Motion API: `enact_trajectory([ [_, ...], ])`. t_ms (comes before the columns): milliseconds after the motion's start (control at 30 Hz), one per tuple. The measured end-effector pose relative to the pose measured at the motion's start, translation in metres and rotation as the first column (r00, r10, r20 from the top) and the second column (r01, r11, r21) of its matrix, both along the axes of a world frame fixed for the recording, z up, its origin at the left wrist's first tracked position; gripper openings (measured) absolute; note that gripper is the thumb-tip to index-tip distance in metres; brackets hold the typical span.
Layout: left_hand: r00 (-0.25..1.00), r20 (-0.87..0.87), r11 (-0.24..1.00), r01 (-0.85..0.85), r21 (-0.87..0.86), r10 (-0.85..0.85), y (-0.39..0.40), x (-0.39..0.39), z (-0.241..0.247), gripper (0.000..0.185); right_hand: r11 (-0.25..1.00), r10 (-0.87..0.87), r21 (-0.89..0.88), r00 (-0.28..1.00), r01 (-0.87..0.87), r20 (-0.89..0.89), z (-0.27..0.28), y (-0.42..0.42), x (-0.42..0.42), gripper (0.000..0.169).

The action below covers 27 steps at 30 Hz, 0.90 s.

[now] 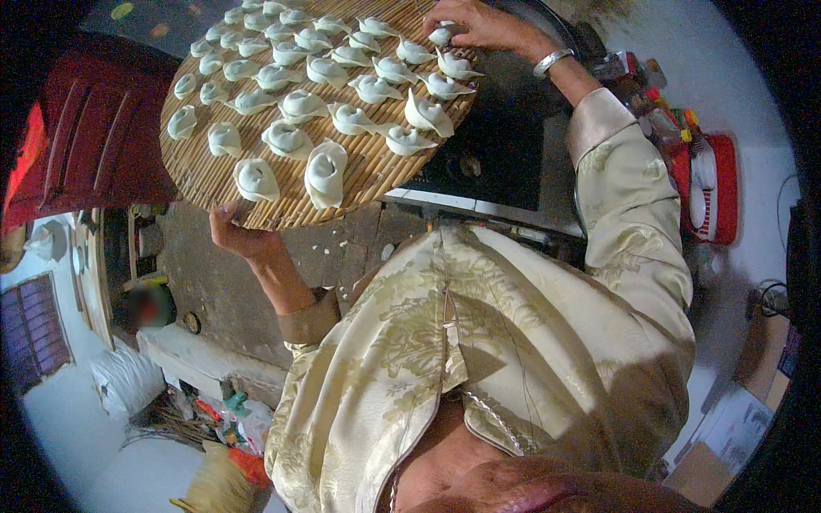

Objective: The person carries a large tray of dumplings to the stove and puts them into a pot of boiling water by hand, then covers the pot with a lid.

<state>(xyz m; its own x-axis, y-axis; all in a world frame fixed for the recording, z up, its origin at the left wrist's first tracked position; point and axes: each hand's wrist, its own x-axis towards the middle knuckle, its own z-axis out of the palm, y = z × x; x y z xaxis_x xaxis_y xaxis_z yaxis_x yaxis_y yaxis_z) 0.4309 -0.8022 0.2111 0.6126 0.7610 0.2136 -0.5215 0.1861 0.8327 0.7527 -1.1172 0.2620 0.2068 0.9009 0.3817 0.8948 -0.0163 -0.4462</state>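
Observation:
A round tray of thin bamboo or reed rods point(385, 176) spans the upper middle of the view. Several white folded dumplings point(326, 172), shaped like wontons, lie spread over it in loose rows. My left hand point(242, 232) grips the tray's near edge, thumb on top. At the tray's far right edge, my right hand point(484, 27), with a silver bangle at the wrist, has its fingers closed around one dumpling point(440, 36). Part of that dumpling is hidden by the fingers. Whether this hand also touches the tray cannot be told.
Right of the tray, partly beneath it, is a black glass-topped stove point(503, 170). A dark pan rim point(564, 19) curves behind my right hand. Bottles point(683, 122) and a red plastic basket point(725, 192) stand farther right. Maroon plastic furniture point(115, 128) is at left; white scraps point(343, 243) dot the floor.

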Motion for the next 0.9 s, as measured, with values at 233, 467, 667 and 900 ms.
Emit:
enact_trajectory([
  [233,0.997,-0.034,0.995,-0.074,-0.074,0.071,0.006,0.003,-0.002,0.023,0.967,-0.256,0.01,0.965,0.256,0.063,-0.019,-0.019,0.054,0.019],
  [467,0.883,-0.152,0.893,-0.422,0.157,0.444,-0.041,0.007,0.032,0.015,0.878,-0.443,-0.221,0.896,0.425,-0.034,-0.063,0.016,0.096,0.024],
  [667,0.98,-0.037,0.975,-0.191,0.115,0.196,-0.025,0.01,0.012,0.02,0.946,-0.305,0.046,0.928,0.321,-0.214,0.007,-0.009,0.041,0.029],
  [900,0.98,-0.091,0.975,-0.185,-0.125,0.174,-0.04,0.013,0.037,0.024,0.991,-0.042,-0.123,0.994,0.055,0.102,0.01,-0.015,-0.071,0.046],
])
